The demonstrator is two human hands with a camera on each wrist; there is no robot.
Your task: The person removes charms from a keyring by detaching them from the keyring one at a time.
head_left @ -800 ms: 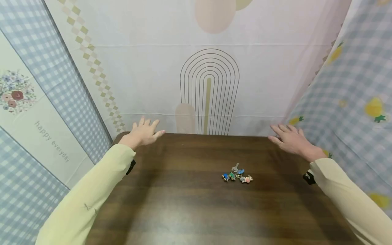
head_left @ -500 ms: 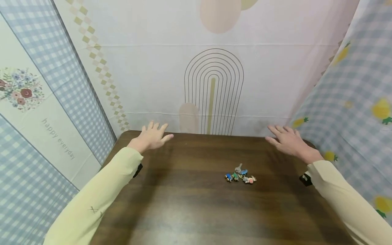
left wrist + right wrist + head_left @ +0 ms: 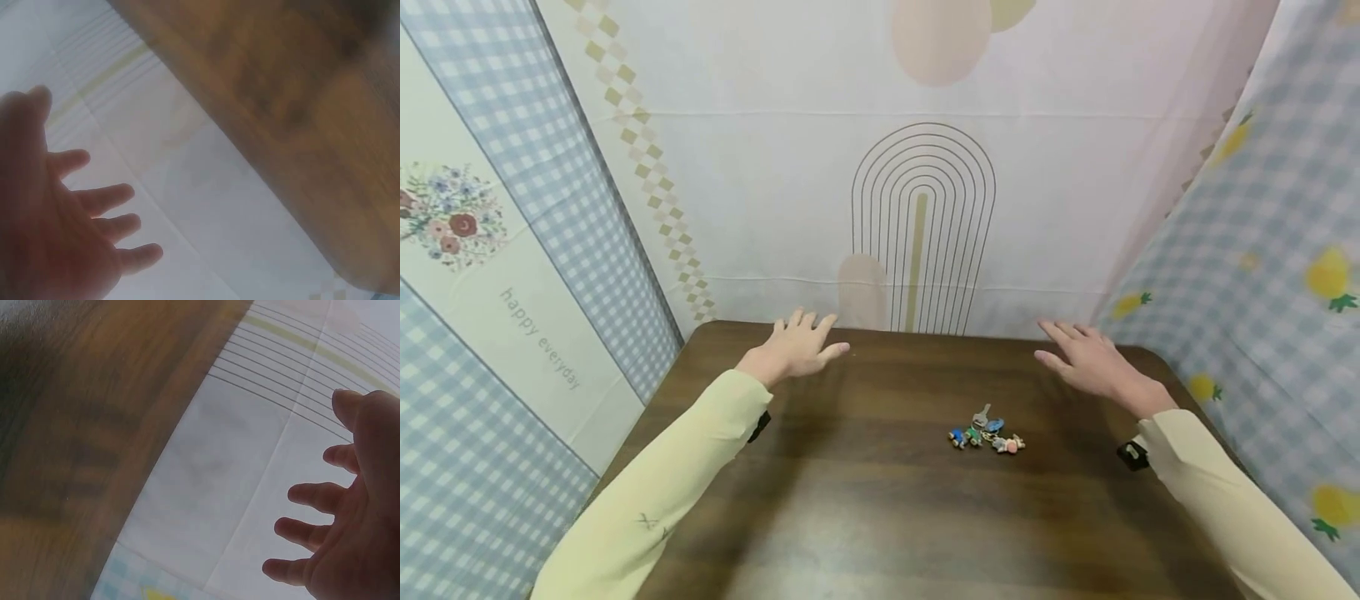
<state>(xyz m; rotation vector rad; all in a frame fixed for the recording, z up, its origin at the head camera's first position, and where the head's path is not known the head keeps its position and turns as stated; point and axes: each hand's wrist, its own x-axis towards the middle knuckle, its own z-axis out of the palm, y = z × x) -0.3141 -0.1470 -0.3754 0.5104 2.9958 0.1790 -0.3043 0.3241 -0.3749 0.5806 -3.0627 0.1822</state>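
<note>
Three printed cloth panels walled in the scene: the pale backdrop with a line-drawn arch (image 3: 922, 225) behind the dark brown wooden table (image 3: 865, 517), a blue gingham sheet with a flower print and lettering (image 3: 482, 275) off the table's left side, and a blue gingham sheet with yellow fruit (image 3: 1270, 250) off its right side. Wood grain ran across the tabletop, and its far edge sat right against the arch backdrop.

Both arms came in over the table in pale yellow sleeves (image 3: 662, 492). A dark strap showed at each wrist.

Out at the table's far left stretch, the left hand (image 3: 797, 354) hovered palm down, fingers spread and relaxed, gripping nothing; the left wrist view was blurred but showed the same splayed fingers (image 3: 106, 199) against the white cloth. Over at the table's far right stretch, the right hand (image 3: 1086, 360) was just as loose, fingers fanned out, nothing in it, and the right wrist view agreed, with separate fingers (image 3: 312, 494) in silhouette.

And the smallest item: a small bunch of keys with colourful charms (image 3: 987, 433) lay flat on the table, right of its centre, nearer the right hand than the left yet well apart from both, untouched.
</note>
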